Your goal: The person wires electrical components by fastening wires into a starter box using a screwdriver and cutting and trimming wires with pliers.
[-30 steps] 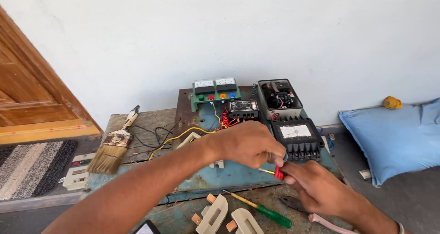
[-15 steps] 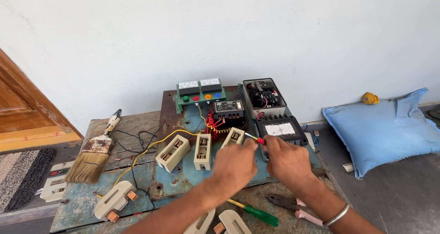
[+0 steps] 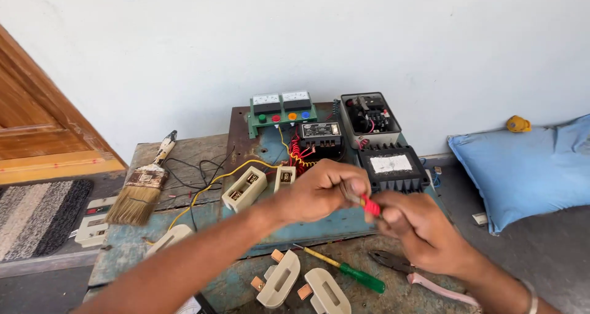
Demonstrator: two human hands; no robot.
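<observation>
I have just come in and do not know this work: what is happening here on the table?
A person holds a small red piece between both hands, the left hand and the right hand, above a worn board of electrical parts. A black box with a white label and cream fuse holders sit behind. A green-handled screwdriver, pliers and a paintbrush lie untouched.

Setting: makeshift electrical repair bench at a home doorway. Evidence: worn bench [image 3: 153, 240], meter panel [image 3: 281, 110], screwdriver [image 3: 344, 269], pliers [image 3: 393, 262], wooden door [image 3: 37, 117], doormat [image 3: 37, 215].
</observation>
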